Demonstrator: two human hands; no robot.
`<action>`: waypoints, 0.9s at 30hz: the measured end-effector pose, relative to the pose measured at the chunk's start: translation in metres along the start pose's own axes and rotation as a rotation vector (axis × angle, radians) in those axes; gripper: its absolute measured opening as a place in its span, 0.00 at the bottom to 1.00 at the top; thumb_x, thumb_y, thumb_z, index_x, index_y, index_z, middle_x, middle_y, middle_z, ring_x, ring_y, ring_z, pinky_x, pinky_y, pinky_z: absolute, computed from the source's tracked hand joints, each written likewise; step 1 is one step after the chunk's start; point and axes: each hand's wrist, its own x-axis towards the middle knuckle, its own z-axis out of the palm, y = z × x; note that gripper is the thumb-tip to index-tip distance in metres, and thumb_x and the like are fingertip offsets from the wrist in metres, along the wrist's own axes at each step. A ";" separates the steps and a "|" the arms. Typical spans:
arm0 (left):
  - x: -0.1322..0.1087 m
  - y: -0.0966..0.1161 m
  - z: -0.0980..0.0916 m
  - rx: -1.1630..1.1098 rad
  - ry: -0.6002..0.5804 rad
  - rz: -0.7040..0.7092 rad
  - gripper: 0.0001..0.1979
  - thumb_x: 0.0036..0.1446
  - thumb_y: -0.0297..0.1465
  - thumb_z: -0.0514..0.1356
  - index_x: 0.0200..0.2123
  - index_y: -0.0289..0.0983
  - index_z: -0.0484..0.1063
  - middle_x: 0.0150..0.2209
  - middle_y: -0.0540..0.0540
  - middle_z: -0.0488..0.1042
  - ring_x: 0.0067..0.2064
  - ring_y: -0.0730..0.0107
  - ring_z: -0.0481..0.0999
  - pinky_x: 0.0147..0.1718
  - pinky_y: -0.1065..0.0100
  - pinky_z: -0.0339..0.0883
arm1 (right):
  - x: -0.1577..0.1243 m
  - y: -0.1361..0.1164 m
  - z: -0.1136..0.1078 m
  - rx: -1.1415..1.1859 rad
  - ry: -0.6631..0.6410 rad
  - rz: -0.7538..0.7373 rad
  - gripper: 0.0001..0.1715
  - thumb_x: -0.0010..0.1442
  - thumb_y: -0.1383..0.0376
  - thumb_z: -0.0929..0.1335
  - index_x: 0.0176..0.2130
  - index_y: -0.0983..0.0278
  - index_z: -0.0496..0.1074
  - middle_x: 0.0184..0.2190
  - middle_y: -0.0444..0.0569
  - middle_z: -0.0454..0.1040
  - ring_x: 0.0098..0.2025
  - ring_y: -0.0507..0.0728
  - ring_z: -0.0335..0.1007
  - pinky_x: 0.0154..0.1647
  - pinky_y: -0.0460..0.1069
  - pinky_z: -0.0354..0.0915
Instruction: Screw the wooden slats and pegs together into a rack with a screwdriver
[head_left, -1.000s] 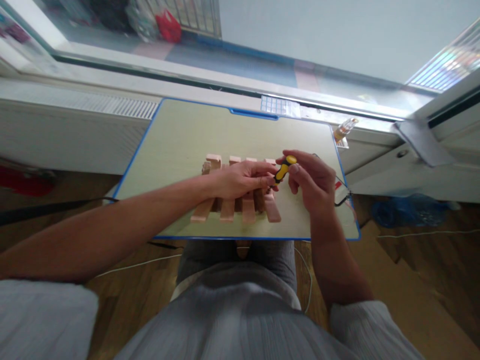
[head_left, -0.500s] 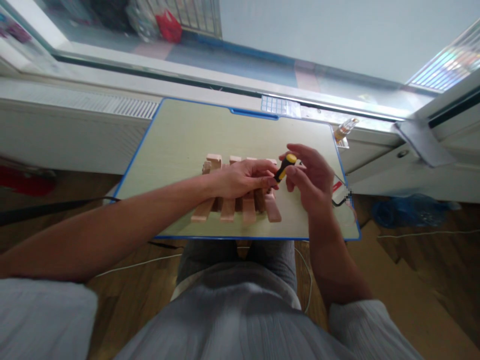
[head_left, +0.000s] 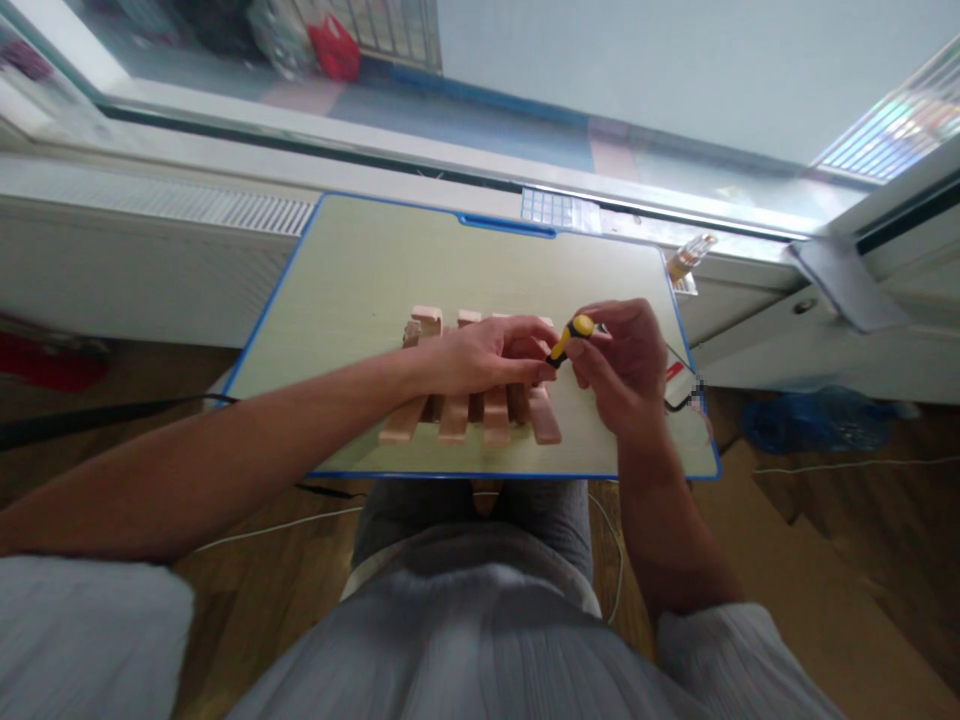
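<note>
A pale green bench [head_left: 360, 290] with a blue rim stands against a window sill [head_left: 420, 165], and a blue handle slot [head_left: 507, 227] is set into its far edge. On the right half of its top lies a wooden slat rack [head_left: 471, 415], several light-coloured slats side by side over cross pieces, with the near ends pointing toward the person.

The left hand [head_left: 480, 355] lies flat across the middle of the rack, palm down with the fingers spread and pressing on the slats, the fingertips reaching toward the rightmost slat. The right hand [head_left: 619, 365] is just beside it at the right edge of the rack, with fingers and thumb closed around a small screwdriver [head_left: 571, 335] that has a yellow and black handle. The screwdriver slants down to the left, so its tip end sits at the left fingertips over the rightmost slats (the tip itself is hidden between the two hands).

Near the bench's right edge, partly behind the right wrist, lies a small red and white item [head_left: 675, 375] with a dark cord, too blurred to name. On the sill past the right far corner lies a small amber bottle [head_left: 690, 255], and a sheet of small clear squares [head_left: 559, 212] sits on the sill just past the bench.
</note>
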 end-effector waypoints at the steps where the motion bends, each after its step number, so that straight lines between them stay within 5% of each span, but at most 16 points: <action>1: 0.000 -0.002 0.001 -0.050 0.006 -0.012 0.18 0.67 0.40 0.71 0.55 0.38 0.77 0.46 0.43 0.86 0.47 0.65 0.85 0.50 0.64 0.77 | 0.000 0.000 0.001 0.004 0.005 -0.006 0.16 0.66 0.60 0.80 0.47 0.56 0.73 0.45 0.43 0.75 0.26 0.45 0.65 0.24 0.47 0.66; 9: -0.002 -0.003 0.001 -0.024 0.019 -0.003 0.16 0.70 0.43 0.68 0.53 0.38 0.79 0.48 0.43 0.85 0.49 0.65 0.85 0.52 0.65 0.78 | 0.013 -0.008 -0.015 -0.041 -0.100 0.086 0.22 0.66 0.54 0.79 0.57 0.52 0.82 0.49 0.48 0.84 0.25 0.49 0.64 0.18 0.49 0.62; 14: 0.000 -0.002 -0.005 0.117 -0.011 0.053 0.15 0.72 0.43 0.66 0.52 0.38 0.84 0.48 0.42 0.86 0.49 0.64 0.85 0.52 0.65 0.77 | 0.015 -0.013 -0.018 -0.014 -0.159 0.112 0.16 0.68 0.54 0.78 0.54 0.53 0.83 0.47 0.47 0.87 0.23 0.47 0.63 0.17 0.48 0.61; 23: -0.002 -0.004 0.005 -0.069 0.016 -0.046 0.19 0.68 0.40 0.70 0.57 0.40 0.77 0.42 0.47 0.85 0.41 0.70 0.84 0.43 0.69 0.77 | 0.007 0.006 0.007 -0.138 0.089 -0.049 0.23 0.63 0.52 0.81 0.43 0.54 0.69 0.43 0.43 0.72 0.31 0.49 0.67 0.24 0.48 0.68; 27: 0.000 -0.007 0.005 -0.128 0.038 -0.026 0.19 0.66 0.42 0.72 0.53 0.38 0.79 0.45 0.45 0.85 0.47 0.68 0.85 0.51 0.66 0.78 | 0.004 0.007 0.011 -0.148 0.143 -0.072 0.23 0.62 0.52 0.82 0.44 0.54 0.70 0.41 0.44 0.71 0.33 0.50 0.68 0.24 0.47 0.66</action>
